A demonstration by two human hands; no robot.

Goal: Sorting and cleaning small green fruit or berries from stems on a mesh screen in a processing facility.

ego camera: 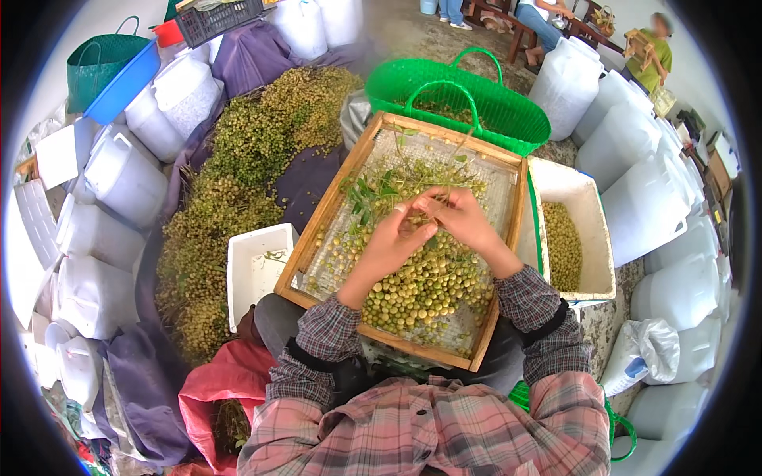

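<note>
A wooden-framed wire mesh sieve [503,196] rests tilted across my lap. Loose round yellow-green fruits [411,297] lie heaped on its near half, and leafy fruit stems [381,190] cover the far half. My left hand [394,238] and my right hand [461,217] meet above the middle of the mesh. Between their fingertips is a thin fruit sprig [439,199]; the curled fingers hide most of it. The right fingers pinch it from above, while the left hand is cupped around its lower part.
Beyond the sieve stands a green woven basket [518,119]. Right of it, a white foam box [586,238] holds loose fruits. At left are a small white foam box [247,268], a long heap of fruit clusters [208,244] and a red sack [220,381]. White plastic jugs [643,196] line both sides; people sit and stand behind.
</note>
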